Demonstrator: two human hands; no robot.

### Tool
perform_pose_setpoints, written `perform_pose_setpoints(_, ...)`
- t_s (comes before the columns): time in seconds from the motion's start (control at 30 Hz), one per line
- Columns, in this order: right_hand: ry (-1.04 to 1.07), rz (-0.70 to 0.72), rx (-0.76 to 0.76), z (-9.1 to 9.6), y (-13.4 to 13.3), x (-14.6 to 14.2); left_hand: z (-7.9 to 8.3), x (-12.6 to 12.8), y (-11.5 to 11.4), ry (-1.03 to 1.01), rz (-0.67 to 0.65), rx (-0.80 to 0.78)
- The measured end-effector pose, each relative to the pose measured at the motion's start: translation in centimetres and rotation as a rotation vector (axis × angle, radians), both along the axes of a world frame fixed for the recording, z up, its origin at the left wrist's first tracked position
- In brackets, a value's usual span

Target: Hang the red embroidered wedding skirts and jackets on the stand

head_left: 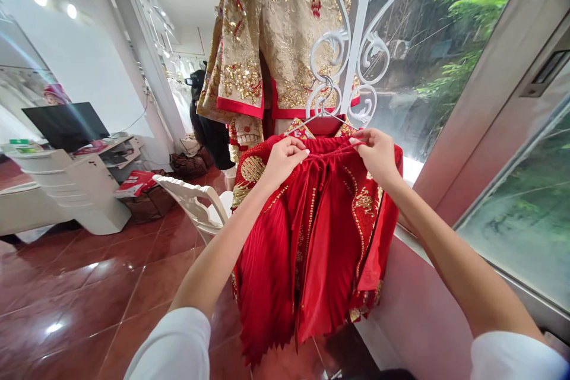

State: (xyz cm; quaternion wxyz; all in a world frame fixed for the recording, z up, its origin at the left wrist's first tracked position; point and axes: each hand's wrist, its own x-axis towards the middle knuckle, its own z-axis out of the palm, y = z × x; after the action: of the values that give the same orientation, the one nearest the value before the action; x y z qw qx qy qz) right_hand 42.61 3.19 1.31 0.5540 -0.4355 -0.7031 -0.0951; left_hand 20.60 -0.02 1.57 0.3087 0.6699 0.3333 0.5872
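Observation:
A red pleated skirt [271, 255] with gold beaded trim hangs in front of me, its gathered waistband stretched between my hands. My left hand [287, 157] pinches the waistband at its left end. At the other end, my right hand [373, 151] grips the band between thumb and fingers. Behind the skirt a red jacket [253, 169] with gold embroidery hangs on a wire hanger [324, 113]. The hanger's hook is on a white scrolled metal rack [356, 29]. The skirt covers most of the jacket's front.
A cream and gold embroidered jacket [294, 65] hangs higher on the rack. To the left stand a white chair [200, 205], a desk [84, 190] with a black monitor [66, 124], and a person in black [214, 124]. A window [427, 71] is on the right.

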Motion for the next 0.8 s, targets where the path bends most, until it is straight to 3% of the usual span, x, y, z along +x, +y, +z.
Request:
perform_pose_setpoints(0.1, -0.213, -0.155, 0.097, 0.1, -0.3, 1.1, -0.1, -0.1, 0.3, 0.002, -0.025, -0.004)
perform_pose_setpoints(0.17, -0.226, -0.238, 0.147, 0.2, -0.7, 1.4, -0.2, -0.1, 0.4, 0.018, -0.033, 0.008)
perform_pose_setpoints(0.23, -0.096, -0.181, 0.092, 0.4, -1.0, 1.2, -0.3, -0.2, 0.5, 0.019, -0.027, 0.018)
perform_pose_setpoints(0.3, 0.009, 0.009, -0.072, 0.5, -1.3, 0.7, -0.4, -0.3, 0.6, 0.0, -0.023, 0.014)
perform_pose_setpoints(0.37, -0.029, 0.146, -0.183, 0.4, -1.5, 0.7, -0.4, -0.5, 0.7, -0.02, -0.031, 0.008)
perform_pose_setpoints(0.5, -0.136, -0.079, -0.015, 0.3, -1.9, 1.9, -0.6, -0.6, 0.9, -0.002, -0.054, 0.013)
perform_pose_setpoints(0.53, -0.125, -0.079, -0.02, 0.3, -1.9, 2.4, -0.6, -0.6, 0.8, 0.003, -0.057, 0.014)
perform_pose_setpoints(0.6, -0.083, 0.114, -0.17, 0.6, -2.2, 3.2, -0.6, -0.6, 0.6, 0.0, -0.06, 0.019)
perform_pose_setpoints(0.7, 0.054, 0.557, -0.45, 1.1, -2.8, 3.8, -0.4, -0.5, 0.0, -0.014, -0.081, 0.032)
perform_pose_setpoints(0.8, 0.243, 0.837, -0.476, 1.2, -3.4, 2.9, 0.2, -0.1, -0.7, 0.007, -0.085, 0.071)
